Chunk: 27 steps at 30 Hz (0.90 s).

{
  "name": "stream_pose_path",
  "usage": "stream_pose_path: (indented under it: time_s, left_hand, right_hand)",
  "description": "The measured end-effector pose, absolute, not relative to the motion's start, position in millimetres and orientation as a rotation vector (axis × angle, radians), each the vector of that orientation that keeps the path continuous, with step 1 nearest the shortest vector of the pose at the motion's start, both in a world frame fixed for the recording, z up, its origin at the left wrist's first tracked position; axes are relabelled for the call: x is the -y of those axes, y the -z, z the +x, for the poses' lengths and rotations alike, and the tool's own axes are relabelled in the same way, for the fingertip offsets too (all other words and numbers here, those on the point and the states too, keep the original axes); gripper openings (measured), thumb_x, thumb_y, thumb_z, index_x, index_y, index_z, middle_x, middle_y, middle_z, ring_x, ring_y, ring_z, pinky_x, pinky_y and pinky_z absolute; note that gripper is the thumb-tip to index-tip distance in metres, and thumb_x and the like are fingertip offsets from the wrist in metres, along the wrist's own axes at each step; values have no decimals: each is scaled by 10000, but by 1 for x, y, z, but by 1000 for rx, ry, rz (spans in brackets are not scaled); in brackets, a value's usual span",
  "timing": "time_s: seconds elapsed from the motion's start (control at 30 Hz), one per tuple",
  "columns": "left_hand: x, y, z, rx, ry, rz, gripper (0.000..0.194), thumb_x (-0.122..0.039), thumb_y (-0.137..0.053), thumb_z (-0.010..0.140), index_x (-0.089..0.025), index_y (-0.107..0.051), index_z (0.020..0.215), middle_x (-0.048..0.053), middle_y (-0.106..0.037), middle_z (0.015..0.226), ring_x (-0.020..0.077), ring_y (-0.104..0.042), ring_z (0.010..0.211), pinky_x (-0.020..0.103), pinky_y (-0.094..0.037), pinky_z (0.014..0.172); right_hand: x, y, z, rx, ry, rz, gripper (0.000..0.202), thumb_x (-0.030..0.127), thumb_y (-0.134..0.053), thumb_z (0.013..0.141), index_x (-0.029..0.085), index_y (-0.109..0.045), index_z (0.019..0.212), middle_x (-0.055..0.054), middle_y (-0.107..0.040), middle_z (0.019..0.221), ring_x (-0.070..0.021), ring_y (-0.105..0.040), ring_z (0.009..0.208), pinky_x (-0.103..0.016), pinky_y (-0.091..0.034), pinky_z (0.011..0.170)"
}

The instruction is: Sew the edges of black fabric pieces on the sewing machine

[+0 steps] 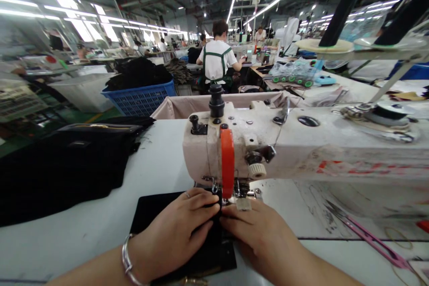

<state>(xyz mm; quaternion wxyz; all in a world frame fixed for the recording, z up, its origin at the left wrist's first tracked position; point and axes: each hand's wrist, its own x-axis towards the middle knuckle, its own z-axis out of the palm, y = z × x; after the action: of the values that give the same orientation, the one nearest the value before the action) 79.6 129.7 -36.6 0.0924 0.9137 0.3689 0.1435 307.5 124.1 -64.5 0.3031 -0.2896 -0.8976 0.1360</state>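
Note:
A black fabric piece point(152, 208) lies under the head of a white sewing machine point(204, 152) with an orange guard point(227, 163). My left hand point(181, 225) rests flat on the fabric, fingers stretched toward the needle area, a bracelet point(126, 259) on its wrist. Just right of it, my right hand point(258, 228) lies along the fabric's right edge, fingers extended to the left beside the presser foot. Its thumb is hidden. The needle tip cannot be made out behind the guard and fingers. Part of a zipper point(194, 281) shows at the fabric's near edge.
Pink thread snips point(372, 237) lie on the table at right. Black fabric pieces point(67, 165) are stacked at left. Behind stands a blue basket point(140, 98) of dark cloth. Thread cones point(340, 20) rise at upper right. A person point(216, 60) sits ahead, back turned.

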Motion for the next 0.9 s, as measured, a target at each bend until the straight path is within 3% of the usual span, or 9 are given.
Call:
stream_pose_path:
  time_s: [0.17, 0.3, 0.4, 0.6, 0.77, 0.9]
  left_hand:
    - [-123, 20, 82, -1097, -307, 2757, 359, -193, -533, 924, -193, -576, 1281, 63, -593, 1328, 225, -548, 1215, 415, -462, 1063]
    - [-98, 19, 81, -1053, -264, 2806, 449, -351, -724, 810, -178, -623, 1212, 65, -653, 1236, 253, -601, 1135, 387, -527, 996]
    - [-86, 31, 80, -1086, -415, 2814, 445, -322, -752, 779, -173, -639, 1183, 61, -671, 1195, 246, -621, 1095, 361, -538, 984]
    - [-85, 40, 85, -1046, -641, 2770, 267, -293, -609, 902, -192, -663, 1143, 49, -687, 1155, 204, -613, 1107, 314, -481, 1044]
    - [-95, 36, 86, -1027, -669, 2717, 282, -228, -637, 868, -190, -657, 1146, 40, -691, 1138, 179, -620, 1097, 298, -459, 1062]
    - [-106, 34, 87, -989, -679, 2678, 319, -176, -655, 826, -174, -652, 1145, 56, -691, 1127, 186, -628, 1081, 331, -468, 1056]
  right_hand:
    - [-126, 62, 311, 2380, -473, -801, 296, 55, -540, 858, 202, -652, 1089, -33, -694, 1071, -205, -611, 1020, -361, -469, 937]
    - [-127, 57, 315, 2428, -573, -781, 222, 79, -593, 846, 227, -674, 990, 7, -699, 984, -175, -618, 976, -333, -448, 941]
    - [-126, 54, 316, 2459, -576, -789, 221, 82, -592, 850, 221, -679, 1000, 6, -697, 994, -169, -616, 964, -333, -441, 946]
    - [-122, 54, 314, 2440, -491, -822, 300, 57, -527, 875, 224, -648, 1092, -24, -685, 1048, -191, -605, 971, -362, -468, 890]
    - [-122, 59, 310, 2430, -467, -810, 237, 40, -522, 861, 204, -654, 968, -31, -680, 985, -211, -594, 908, -380, -489, 824]
    - [-122, 62, 310, 2432, -456, -923, 327, 36, -525, 821, 197, -642, 1080, -73, -645, 1027, -252, -564, 967, -434, -498, 857]
